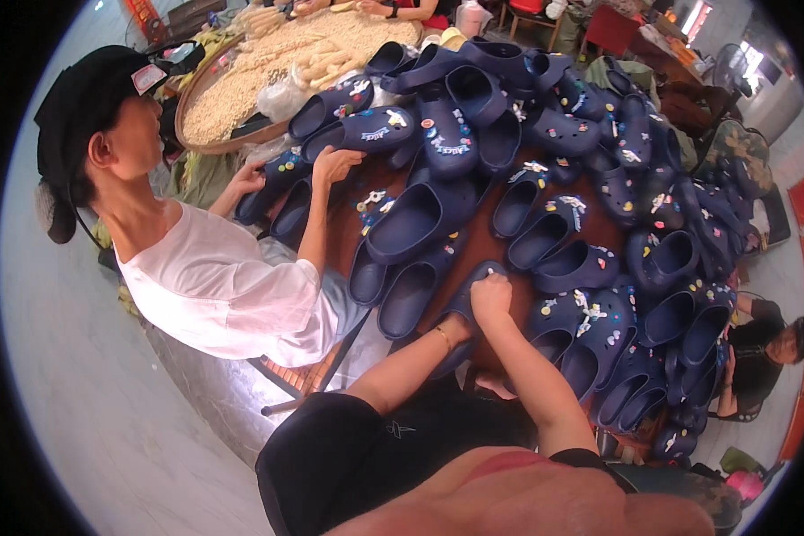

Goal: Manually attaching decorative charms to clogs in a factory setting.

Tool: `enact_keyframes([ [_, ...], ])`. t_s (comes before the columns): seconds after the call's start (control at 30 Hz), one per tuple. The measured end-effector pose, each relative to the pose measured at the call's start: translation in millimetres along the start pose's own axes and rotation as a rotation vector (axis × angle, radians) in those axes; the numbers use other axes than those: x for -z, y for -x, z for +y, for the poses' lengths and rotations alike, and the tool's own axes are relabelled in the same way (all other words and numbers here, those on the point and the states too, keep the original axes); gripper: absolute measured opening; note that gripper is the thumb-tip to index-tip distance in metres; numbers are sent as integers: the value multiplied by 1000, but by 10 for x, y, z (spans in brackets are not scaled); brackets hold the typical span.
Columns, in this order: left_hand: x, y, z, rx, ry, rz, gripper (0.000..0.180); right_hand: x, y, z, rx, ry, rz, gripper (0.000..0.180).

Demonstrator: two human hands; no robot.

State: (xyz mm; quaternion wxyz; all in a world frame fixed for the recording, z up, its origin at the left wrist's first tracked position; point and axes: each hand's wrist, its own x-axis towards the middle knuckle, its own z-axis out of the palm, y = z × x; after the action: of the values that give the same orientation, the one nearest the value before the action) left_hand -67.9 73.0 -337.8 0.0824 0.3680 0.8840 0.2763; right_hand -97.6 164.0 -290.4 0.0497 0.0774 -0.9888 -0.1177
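I hold a navy blue clog (482, 269) at the near edge of a brown table (487, 239). My right hand (491, 298) is closed in a fist on top of the clog, pressing down on it. My left hand (458, 322), with a thin bracelet at the wrist, grips the clog's lower side and is partly hidden under it. I cannot tell if a charm is under my right fingers. Around it lie several more navy clogs (417, 219), many with small coloured charms (590, 311) on them.
A person in a white shirt and black cap (214, 277) sits at the left, both hands on clogs (366, 132). A round basket tray of pale kernels (241, 89) lies at the back left. Another person (764, 353) crouches at the right. Chairs and clutter stand behind.
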Motion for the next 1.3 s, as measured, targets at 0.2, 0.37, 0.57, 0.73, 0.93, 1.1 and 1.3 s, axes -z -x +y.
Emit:
enact_keyframes([
  [0.2, 23, -21, 27, -28, -29, 10, 54, 177, 154, 140, -25, -45, 129, 16],
  [0.37, 99, -349, 19, -45, -44, -19, 53, 216, 146, 140, -67, -42, 158, 17],
  [0.57, 29, -81, -34, -83, -93, 26, 52, 208, 162, 52, -86, -29, 163, 19],
  [0.73, -3, -105, -32, -62, -106, 112, 52, 199, 190, 59, -92, -41, 127, 19],
  [0.93, 80, -337, 3, -5, -91, 143, 51, 153, 189, 72, -95, -37, 156, 18],
  [1.1, 44, -300, 45, 21, -84, 112, 51, 52, 185, 165, -161, -148, 251, 12],
  [1.3, 347, -334, 343, -37, -297, 90, 46, 382, 348, 602, -144, -631, 157, 13],
])
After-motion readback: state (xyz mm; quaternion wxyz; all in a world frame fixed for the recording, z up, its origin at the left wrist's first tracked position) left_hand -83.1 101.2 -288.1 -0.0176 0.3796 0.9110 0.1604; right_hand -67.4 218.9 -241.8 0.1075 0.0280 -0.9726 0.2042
